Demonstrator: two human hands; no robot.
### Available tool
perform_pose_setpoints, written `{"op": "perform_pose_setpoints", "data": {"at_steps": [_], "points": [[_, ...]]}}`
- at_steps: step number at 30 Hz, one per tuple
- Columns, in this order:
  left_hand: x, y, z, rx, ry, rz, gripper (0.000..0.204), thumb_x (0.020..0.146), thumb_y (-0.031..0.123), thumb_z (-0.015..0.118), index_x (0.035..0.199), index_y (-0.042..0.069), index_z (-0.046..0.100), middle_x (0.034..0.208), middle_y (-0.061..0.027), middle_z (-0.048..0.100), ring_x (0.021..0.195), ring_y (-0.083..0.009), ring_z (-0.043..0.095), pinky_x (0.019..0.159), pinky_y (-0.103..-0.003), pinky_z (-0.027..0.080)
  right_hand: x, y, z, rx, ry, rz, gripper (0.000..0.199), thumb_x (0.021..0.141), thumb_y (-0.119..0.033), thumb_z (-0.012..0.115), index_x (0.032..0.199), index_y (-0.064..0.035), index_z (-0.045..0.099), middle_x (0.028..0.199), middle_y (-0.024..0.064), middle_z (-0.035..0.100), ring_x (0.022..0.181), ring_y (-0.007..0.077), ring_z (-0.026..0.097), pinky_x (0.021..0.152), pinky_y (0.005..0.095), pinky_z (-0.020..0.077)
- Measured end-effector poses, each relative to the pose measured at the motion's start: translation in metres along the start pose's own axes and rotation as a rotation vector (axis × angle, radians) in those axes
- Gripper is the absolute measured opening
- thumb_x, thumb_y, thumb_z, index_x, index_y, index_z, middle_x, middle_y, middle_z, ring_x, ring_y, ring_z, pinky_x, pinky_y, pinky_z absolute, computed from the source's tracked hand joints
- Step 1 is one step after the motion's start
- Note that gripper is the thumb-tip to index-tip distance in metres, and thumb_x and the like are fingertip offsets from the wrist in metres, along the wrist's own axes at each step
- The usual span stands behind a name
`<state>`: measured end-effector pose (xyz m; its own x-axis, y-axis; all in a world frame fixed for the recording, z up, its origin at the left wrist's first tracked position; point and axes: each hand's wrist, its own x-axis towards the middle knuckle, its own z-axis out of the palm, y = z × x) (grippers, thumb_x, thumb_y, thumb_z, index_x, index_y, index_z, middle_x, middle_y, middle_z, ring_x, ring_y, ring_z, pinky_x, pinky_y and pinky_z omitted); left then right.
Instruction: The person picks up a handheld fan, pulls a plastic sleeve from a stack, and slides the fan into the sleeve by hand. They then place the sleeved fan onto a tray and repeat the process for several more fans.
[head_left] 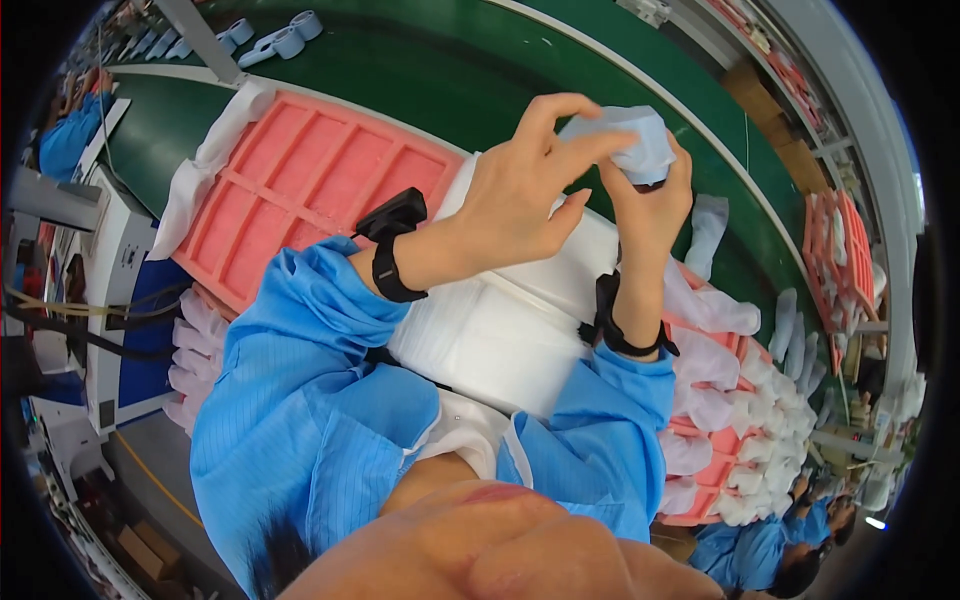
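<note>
Both raised: left hand [528,190] reaching across, fingers apart, at pale-blue bundle [645,140]; right hand [648,208] clamped around it.

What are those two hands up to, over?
Right hand gripping pale-blue bundle. Left hand open beside it, contact unclear. White sheets and pink tray nearby.

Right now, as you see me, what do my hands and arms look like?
Your left hand and right hand are bare, without gloves. The left sleeve and right sleeve are blue, loose and creased. The left wrist wears a black strap with a black block beside it; the right wears a black band.
</note>
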<state>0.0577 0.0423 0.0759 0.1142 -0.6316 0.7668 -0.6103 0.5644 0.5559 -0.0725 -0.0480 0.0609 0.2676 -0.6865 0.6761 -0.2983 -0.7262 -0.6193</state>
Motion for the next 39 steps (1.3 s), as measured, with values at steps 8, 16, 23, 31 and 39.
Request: {"op": "perform_pose_setpoints", "data": {"at_steps": [8,16,23,31,39], "points": [[0.015,-0.031,-0.031,-0.306,-0.164,-0.180,0.055,0.070,0.007,0.072,0.121,0.010,0.055,0.125,-0.0075,0.050,0.101,-0.0188,0.055,0.081,-0.031,0.047,-0.006,-0.027,0.003,0.616,-0.259,0.026,0.059,0.067,0.000,0.074,0.121,0.0013,0.050,0.114,0.0085,0.056,0.098,0.0210,0.058,0.081,0.0289,0.0477],[0.018,-0.036,-0.030,-0.358,0.130,-0.104,0.048,0.069,0.019,0.081,0.110,0.008,0.059,0.119,-0.0066,0.049,0.105,-0.0198,0.051,0.085,-0.030,0.041,-0.002,0.001,0.002,0.141,-0.410,-0.095,0.051,0.066,-0.005,0.071,0.112,0.0001,0.050,0.091,0.0178,0.058,0.083,0.0359,0.060,0.068,0.0381,0.0490],[0.010,-0.024,-0.016,-0.083,0.390,-0.004,0.033,0.064,0.015,0.082,0.091,0.008,0.065,0.116,-0.0087,0.049,0.105,-0.0208,0.048,0.083,-0.030,0.039,-0.014,-0.021,0.011,-0.321,-0.229,-0.072,0.040,0.069,-0.003,0.068,0.107,0.0001,0.056,0.091,0.0238,0.062,0.085,0.0393,0.061,0.069,0.0384,0.0491],[0.016,-0.028,-0.027,0.120,0.355,-0.034,0.018,0.065,0.016,0.081,0.072,0.008,0.067,0.098,-0.0063,0.054,0.092,-0.0203,0.052,0.075,-0.031,0.041,-0.010,-0.023,0.008,0.195,-0.201,0.174,0.037,0.075,-0.012,0.071,0.108,-0.0031,0.056,0.084,0.0095,0.063,0.069,0.0255,0.062,0.058,0.0364,0.0476],[0.085,-0.132,-0.052,0.199,-0.215,-0.247,0.026,0.074,0.030,0.075,0.077,0.006,0.065,0.090,-0.0075,0.056,0.079,-0.0203,0.058,0.066,-0.031,0.046,0.010,0.025,-0.008,0.618,-0.597,0.870,0.047,0.080,-0.024,0.069,0.117,-0.0015,0.052,0.096,0.0090,0.062,0.078,0.0176,0.060,0.058,0.0308,0.0486]]}}
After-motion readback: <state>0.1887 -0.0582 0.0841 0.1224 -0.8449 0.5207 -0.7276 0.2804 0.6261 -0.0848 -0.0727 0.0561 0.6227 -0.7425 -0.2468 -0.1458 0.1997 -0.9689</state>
